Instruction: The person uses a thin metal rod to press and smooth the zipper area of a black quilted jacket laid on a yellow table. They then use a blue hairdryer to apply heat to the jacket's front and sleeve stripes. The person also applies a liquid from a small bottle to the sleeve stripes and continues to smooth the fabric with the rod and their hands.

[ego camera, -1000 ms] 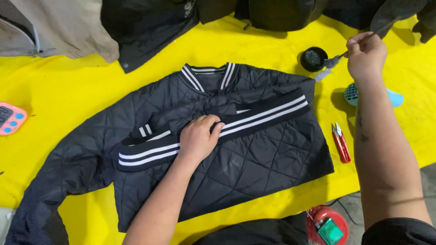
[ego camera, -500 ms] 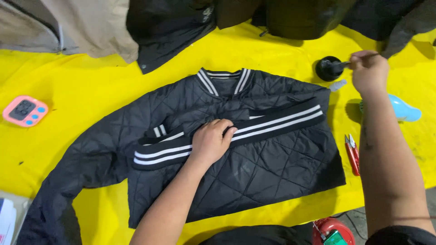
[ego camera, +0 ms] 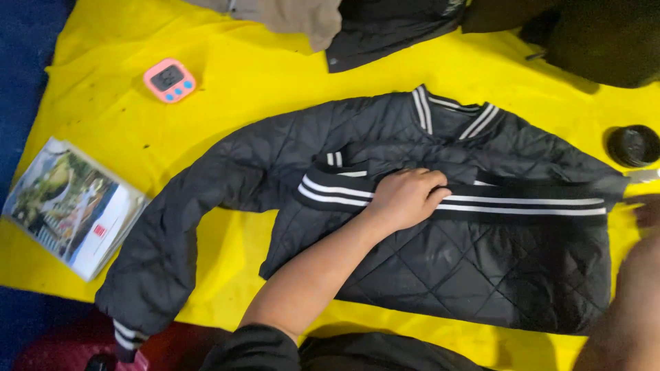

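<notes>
A black quilted jacket (ego camera: 481, 275) with white-striped collar and hem lies spread on a yellow sheet (ego camera: 275, 82), its hem band folded up across the chest. My left hand (ego camera: 407, 199) rests on that striped band near the middle, fingers curled over the fold and holding it down. My right hand (ego camera: 645, 210) shows only as a blurred sliver at the right edge, beside the end of the band; whatever it holds is out of view. One sleeve (ego camera: 172, 261) stretches out to the lower left.
A pink digital timer (ego camera: 170, 80) lies at the upper left. A plastic-wrapped booklet (ego camera: 69, 206) sits at the left edge. A black round lid (ego camera: 632, 145) is at the right. Beige (ego camera: 289, 14) and dark garments (ego camera: 598, 41) are piled along the top.
My right hand came down from the black round lid to the jacket's right edge. My left hand stayed on the band. The view swung left, bringing the booklet into sight.
</notes>
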